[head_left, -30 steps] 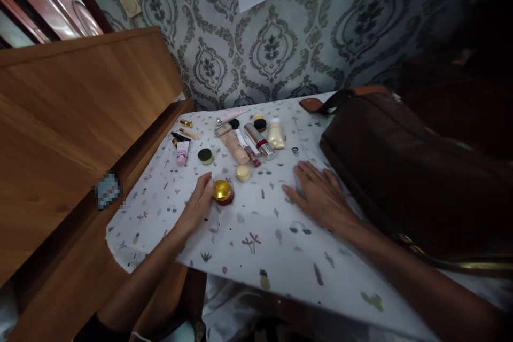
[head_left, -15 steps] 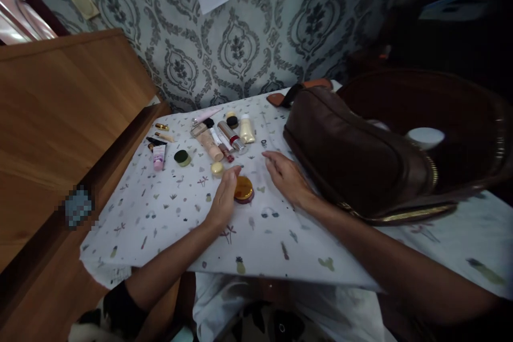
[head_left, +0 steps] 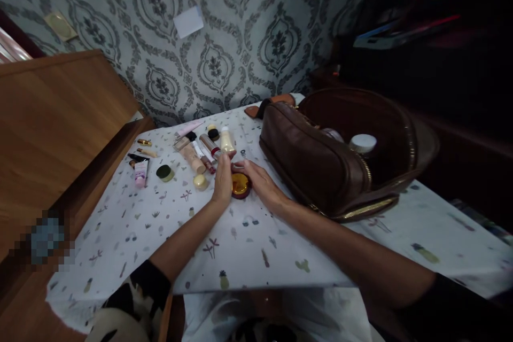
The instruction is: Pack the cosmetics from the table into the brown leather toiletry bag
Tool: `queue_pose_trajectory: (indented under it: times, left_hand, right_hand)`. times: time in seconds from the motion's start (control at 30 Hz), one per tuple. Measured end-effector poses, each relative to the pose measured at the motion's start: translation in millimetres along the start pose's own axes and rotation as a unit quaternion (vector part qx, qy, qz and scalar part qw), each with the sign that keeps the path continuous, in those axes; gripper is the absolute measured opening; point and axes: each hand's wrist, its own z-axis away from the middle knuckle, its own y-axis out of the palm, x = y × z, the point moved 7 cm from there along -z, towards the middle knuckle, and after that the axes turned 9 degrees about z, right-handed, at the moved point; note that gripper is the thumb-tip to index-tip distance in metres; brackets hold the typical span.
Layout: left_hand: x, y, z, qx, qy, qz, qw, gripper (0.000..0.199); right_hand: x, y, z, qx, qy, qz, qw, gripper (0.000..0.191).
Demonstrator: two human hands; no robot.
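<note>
A round amber-topped compact (head_left: 240,185) lies on the patterned white tablecloth (head_left: 160,246). My left hand (head_left: 223,181) stands on edge at its left side, fingers stretched out and pointing away from me. On the other side, my right hand (head_left: 262,184) is angled around the compact with its fingers extended. The fingertips of both hands nearly meet behind it. Neither hand is lifting anything. Close to my left hand are a small cream-coloured jar (head_left: 200,181), a beige tube (head_left: 192,157) and a silver-and-red tube (head_left: 209,146).
An open brown bag (head_left: 308,155) with a white-lidded jar (head_left: 363,143) inside stands at the right. A dark-lidded jar (head_left: 164,173), a pink-and-white tube (head_left: 140,173) and a cream tube (head_left: 227,140) lie on the cloth. Wooden furniture (head_left: 60,112) borders the left.
The view has shifted to the right. My hands have come closer together around the compact, with my right hand moving in towards it from the right.
</note>
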Motion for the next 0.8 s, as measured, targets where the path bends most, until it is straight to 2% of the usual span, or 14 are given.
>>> queue_pose_trajectory:
  times: [0.13, 0.23, 0.3, 0.47, 0.57, 0.7, 0.8]
  left_hand:
    - [-0.5, 1.9, -12.7, -0.010, 0.007, 0.016, 1.000, 0.059]
    - [-0.8, 3.4, -13.3, -0.003, -0.009, 0.034, 0.999, 0.062]
    - [-1.3, 4.3, -11.0, 0.008, -0.026, 0.043, 0.999, 0.062]
    - [-4.6, 4.8, -1.9, 0.037, -0.068, 0.055, 0.995, 0.061]
    - [-6.7, 7.9, 3.1, 0.056, -0.089, 0.048, 0.993, 0.064]
    - [-8.9, 14.3, 6.5, 0.071, -0.095, 0.017, 0.993, 0.069]
    - [-12.5, 15.2, 7.6, 0.052, -0.094, -0.025, 0.994, 0.066]
  right_hand:
    - [7.1, -1.7, 2.9, -0.001, -0.017, 0.083, 0.996, 0.038]
    - [17.7, 2.4, 9.3, 0.015, -0.036, 0.151, 0.988, 0.020]
    - [25.0, 3.6, 13.8, 0.020, -0.040, 0.202, 0.978, 0.014]
    - [36.1, 1.2, 20.3, 0.032, -0.033, 0.300, 0.953, 0.017]
    - [37.2, -0.7, 22.4, 0.040, -0.026, 0.333, 0.942, 0.029]
    - [41.0, 3.0, 27.1, 0.078, -0.053, 0.396, 0.914, 0.042]
    - [47.4, 4.1, 30.7, 0.092, -0.080, 0.412, 0.903, 0.044]
